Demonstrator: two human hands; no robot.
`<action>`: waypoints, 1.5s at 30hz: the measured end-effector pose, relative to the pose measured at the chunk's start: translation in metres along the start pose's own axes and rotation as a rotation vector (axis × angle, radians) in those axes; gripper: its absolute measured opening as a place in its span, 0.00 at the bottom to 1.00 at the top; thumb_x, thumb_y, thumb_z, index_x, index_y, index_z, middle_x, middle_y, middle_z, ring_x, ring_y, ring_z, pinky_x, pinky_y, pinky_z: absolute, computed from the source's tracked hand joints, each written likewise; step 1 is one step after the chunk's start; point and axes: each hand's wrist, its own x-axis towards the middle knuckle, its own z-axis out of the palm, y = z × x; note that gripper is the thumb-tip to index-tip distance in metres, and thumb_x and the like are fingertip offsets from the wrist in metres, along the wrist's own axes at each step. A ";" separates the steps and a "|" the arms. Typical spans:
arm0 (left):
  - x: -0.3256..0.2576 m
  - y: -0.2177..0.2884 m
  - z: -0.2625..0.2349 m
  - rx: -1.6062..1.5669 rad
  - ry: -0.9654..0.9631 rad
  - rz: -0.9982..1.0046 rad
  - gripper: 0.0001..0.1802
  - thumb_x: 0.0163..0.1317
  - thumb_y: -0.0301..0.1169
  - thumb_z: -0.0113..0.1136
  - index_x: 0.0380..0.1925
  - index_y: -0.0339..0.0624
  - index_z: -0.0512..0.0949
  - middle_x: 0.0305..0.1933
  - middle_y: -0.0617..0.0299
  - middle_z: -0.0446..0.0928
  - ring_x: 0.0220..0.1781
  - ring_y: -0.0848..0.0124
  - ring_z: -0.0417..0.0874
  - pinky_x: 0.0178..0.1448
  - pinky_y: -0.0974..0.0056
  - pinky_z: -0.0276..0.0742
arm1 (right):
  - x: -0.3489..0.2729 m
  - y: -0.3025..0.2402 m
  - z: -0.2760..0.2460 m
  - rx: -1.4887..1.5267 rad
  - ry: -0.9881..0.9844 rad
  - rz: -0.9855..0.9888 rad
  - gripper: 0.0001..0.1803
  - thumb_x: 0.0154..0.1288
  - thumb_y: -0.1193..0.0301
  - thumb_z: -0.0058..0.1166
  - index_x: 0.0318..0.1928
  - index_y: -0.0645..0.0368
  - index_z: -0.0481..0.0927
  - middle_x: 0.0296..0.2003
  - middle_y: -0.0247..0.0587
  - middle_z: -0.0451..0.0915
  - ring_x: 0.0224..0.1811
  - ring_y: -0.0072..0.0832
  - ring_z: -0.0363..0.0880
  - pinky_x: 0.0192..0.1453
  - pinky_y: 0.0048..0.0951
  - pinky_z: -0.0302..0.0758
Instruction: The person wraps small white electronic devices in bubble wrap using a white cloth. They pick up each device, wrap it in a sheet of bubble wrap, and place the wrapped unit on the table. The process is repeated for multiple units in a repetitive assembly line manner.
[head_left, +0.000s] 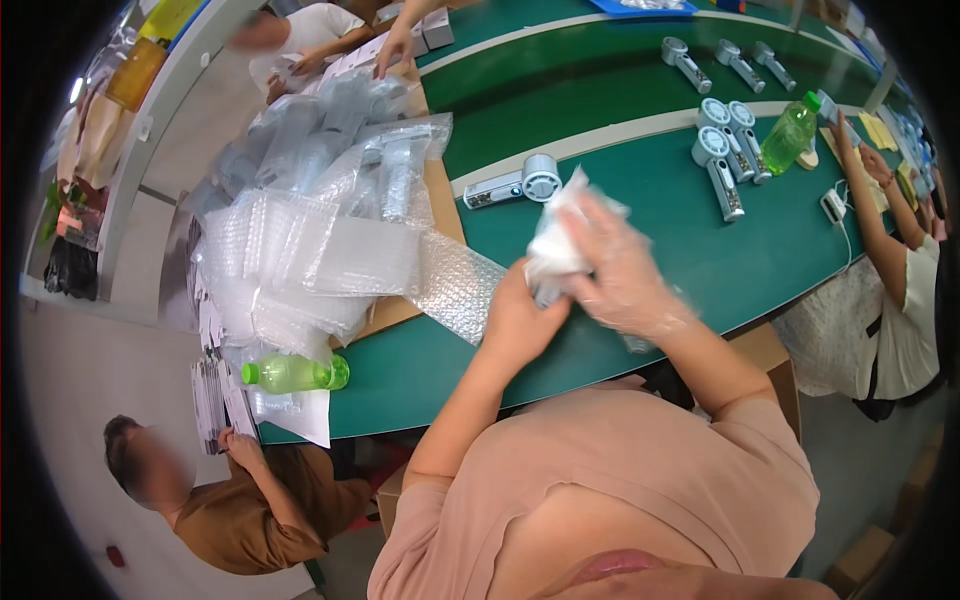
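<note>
My left hand (522, 312) is closed around what looks like a light blue handheld fan (546, 294), mostly hidden by fingers and cloth. Over it, my right hand (625, 265), in a thin clear plastic glove and smeared by motion, presses a white cloth (556, 245). Just beyond my hands, another handheld fan (541, 178) lies on the green table, its round head to the right. A strip of bubble wrap (455, 285) reaches from the left to beside my left hand.
Bubble-wrap bags (300, 250) are heaped on cardboard (440, 190) at left. Green bottles lie near left (300, 373) and stand at right (790, 133). Several handheld fans (718, 160) rest at right. A co-worker's arms (880, 200) reach in there; other people work at left.
</note>
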 end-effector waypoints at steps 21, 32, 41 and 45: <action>-0.021 -0.011 0.011 -0.015 0.102 -0.028 0.34 0.54 0.35 0.76 0.57 0.33 0.70 0.46 0.49 0.76 0.44 0.60 0.80 0.49 0.60 0.78 | -0.004 0.054 0.045 0.871 -0.100 0.551 0.32 0.66 0.63 0.66 0.65 0.62 0.71 0.56 0.44 0.81 0.60 0.35 0.79 0.64 0.39 0.77; -0.043 -0.031 0.014 -0.747 -0.204 -0.295 0.33 0.66 0.20 0.61 0.71 0.34 0.63 0.59 0.58 0.76 0.55 0.75 0.80 0.58 0.67 0.78 | -0.020 0.024 0.034 0.456 -0.388 0.370 0.32 0.56 0.72 0.75 0.61 0.56 0.75 0.53 0.36 0.82 0.56 0.28 0.80 0.60 0.34 0.79; -0.040 -0.059 0.026 -0.562 -0.124 -0.277 0.21 0.70 0.25 0.59 0.60 0.33 0.70 0.51 0.57 0.78 0.46 0.74 0.81 0.50 0.67 0.79 | 0.003 0.026 0.031 0.779 -0.364 0.708 0.35 0.59 0.65 0.72 0.65 0.61 0.73 0.54 0.38 0.80 0.53 0.27 0.80 0.53 0.31 0.80; -0.034 -0.041 0.013 -0.385 -0.287 -0.356 0.21 0.69 0.25 0.62 0.58 0.30 0.70 0.48 0.58 0.78 0.41 0.76 0.79 0.44 0.70 0.79 | -0.004 0.041 0.048 0.744 -0.156 0.668 0.29 0.66 0.64 0.65 0.62 0.66 0.72 0.53 0.44 0.81 0.55 0.34 0.82 0.59 0.35 0.81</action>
